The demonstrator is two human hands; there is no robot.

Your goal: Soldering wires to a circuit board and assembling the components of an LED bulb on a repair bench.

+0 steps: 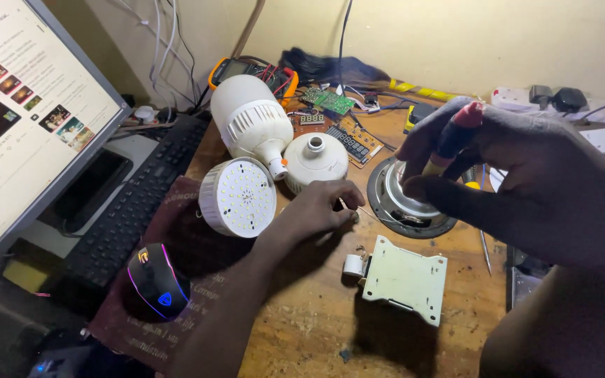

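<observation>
While the right hand point(526, 175) is closed around a red-and-yellow-handled screwdriver point(453, 140), its blade hidden behind the fingers, a round grey metal speaker frame point(397, 203) lies just below and left of that grip. Bare wooden bench point(302, 329) spreads open beneath both wrists. Lower, a pale square metal plate point(406, 278) sits apart. Left of the frame, the left hand point(316, 210) pinches a thin wire point(369, 213), beside a white LED bulb disc point(237, 197).

Dim bench, bright monitor point(29, 119) glare.
</observation>
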